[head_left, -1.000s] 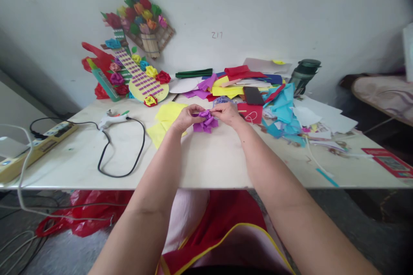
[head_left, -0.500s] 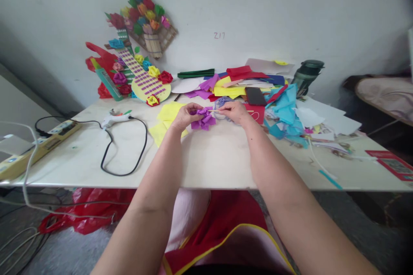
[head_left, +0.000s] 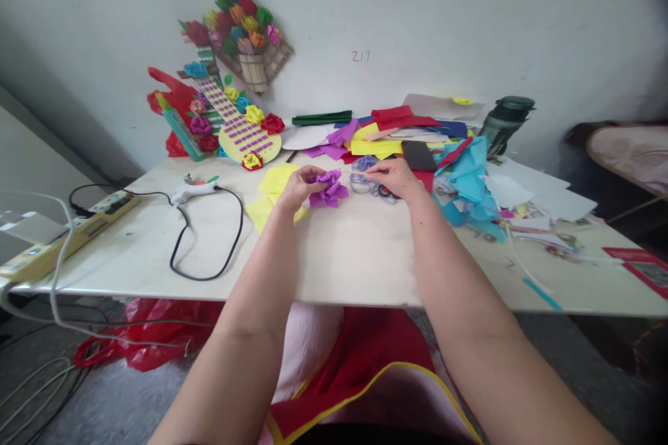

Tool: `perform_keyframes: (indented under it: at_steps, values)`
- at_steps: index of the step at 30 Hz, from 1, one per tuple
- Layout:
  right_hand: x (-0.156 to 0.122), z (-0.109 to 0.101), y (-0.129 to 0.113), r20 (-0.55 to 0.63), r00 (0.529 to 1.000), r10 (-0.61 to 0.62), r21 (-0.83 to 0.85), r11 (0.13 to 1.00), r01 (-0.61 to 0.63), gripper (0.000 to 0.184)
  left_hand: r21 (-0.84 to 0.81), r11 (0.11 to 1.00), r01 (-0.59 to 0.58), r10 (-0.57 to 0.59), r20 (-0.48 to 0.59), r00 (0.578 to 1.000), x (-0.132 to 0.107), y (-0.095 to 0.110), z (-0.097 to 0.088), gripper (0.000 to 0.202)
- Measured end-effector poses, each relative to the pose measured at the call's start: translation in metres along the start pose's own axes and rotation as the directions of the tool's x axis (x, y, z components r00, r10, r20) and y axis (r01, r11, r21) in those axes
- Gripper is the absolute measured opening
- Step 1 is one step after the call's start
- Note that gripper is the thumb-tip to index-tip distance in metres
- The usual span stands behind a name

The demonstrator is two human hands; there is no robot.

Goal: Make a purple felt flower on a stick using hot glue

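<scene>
Between the closed fingertips of my left hand (head_left: 305, 186) is a purple paper flower (head_left: 330, 189) with ruffled petals, held just above the table. My right hand (head_left: 391, 175) is to its right, thumb and fingers pinched on a thin pale stick (head_left: 355, 172) that points left toward the flower. The stick looks faint and blurred, so I cannot tell whether its tip touches the petals. Below and behind the right hand lies a tangle of bluish-purple yarn (head_left: 364, 184). Yellow paper sheets (head_left: 271, 184) lie partly under my left hand.
A glue gun (head_left: 194, 189) with a looped black cord and a power strip (head_left: 73, 236) lie left. A paper-flower guitar (head_left: 250, 140) leans at the back. Stacked coloured paper (head_left: 386, 142), a phone (head_left: 418, 156), blue crepe paper (head_left: 472, 177) and a dark bottle (head_left: 506, 124) stand right.
My right hand has moved right, away from the flower, taking the stick with it. More of the yarn now shows between the hands. The whole view has shifted slightly.
</scene>
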State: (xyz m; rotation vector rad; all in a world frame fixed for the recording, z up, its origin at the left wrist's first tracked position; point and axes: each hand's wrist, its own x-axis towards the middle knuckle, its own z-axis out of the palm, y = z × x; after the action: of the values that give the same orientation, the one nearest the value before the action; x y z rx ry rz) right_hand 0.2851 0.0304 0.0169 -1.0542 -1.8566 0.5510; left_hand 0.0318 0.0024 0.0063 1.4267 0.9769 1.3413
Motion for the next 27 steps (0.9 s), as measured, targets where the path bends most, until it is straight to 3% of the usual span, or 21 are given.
perform_keyframes:
  at_steps: [4, 20, 27]
  values:
    - [0.0004, 0.004, -0.0064, 0.055, 0.998, 0.0, -0.018, 1.0, 0.001, 0.022, 0.021, 0.999, 0.026, -0.027, 0.028, 0.999, -0.0016, 0.0012, 0.0018, 0.04]
    - [-0.0012, 0.0037, -0.0124, 0.076, 0.997, -0.007, -0.17, 0.985, 0.02, 0.015, -0.043, 0.992, 0.116, -0.112, 0.093, 0.989, -0.0032, 0.0034, 0.0031, 0.039]
    - [-0.0006, 0.0055, -0.0125, 0.135, 0.991, 0.001, -0.18, 0.983, 0.024, 0.015, -0.097, 0.964, 0.247, -0.228, 0.175, 0.958, -0.0046, 0.0028, 0.0024, 0.032]
